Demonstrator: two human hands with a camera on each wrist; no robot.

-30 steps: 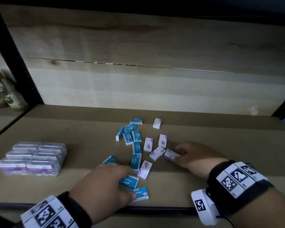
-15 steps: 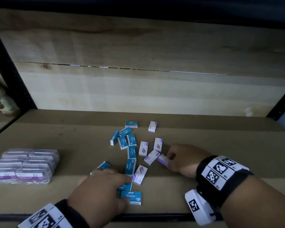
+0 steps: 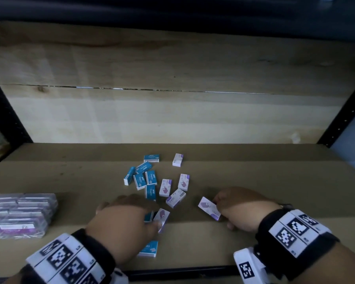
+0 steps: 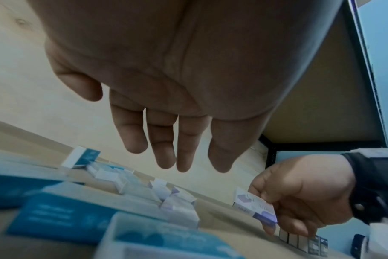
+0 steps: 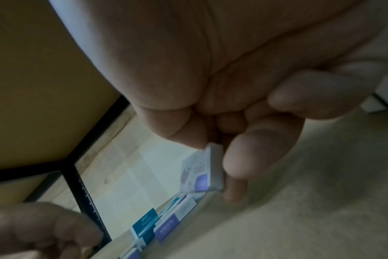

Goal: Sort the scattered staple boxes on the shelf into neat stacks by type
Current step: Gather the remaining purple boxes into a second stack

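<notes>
Small blue staple boxes (image 3: 146, 177) and white-and-purple staple boxes (image 3: 165, 187) lie scattered mid-shelf. My right hand (image 3: 240, 208) pinches one white-and-purple box (image 3: 209, 208) between thumb and fingers, tilted and apart from the pile on its right; the right wrist view shows that box (image 5: 199, 171) on edge in the pinch. My left hand (image 3: 129, 218) hovers palm down over the near boxes with fingers (image 4: 166, 149) straight and holding nothing. Its thumb is next to another white-and-purple box (image 3: 162, 218). A blue box (image 3: 149, 249) lies near the front edge.
Shrink-wrapped packs of purple boxes (image 3: 19, 214) sit at the left of the brown shelf board (image 3: 275, 181). A wooden back panel (image 3: 172, 115) closes the rear. Black posts (image 3: 340, 111) stand at both sides, and a black rail (image 3: 182, 271) runs along the front.
My right hand has drawn its white-and-purple box to the right, away from the pile. My left hand has shifted forward over the near boxes.
</notes>
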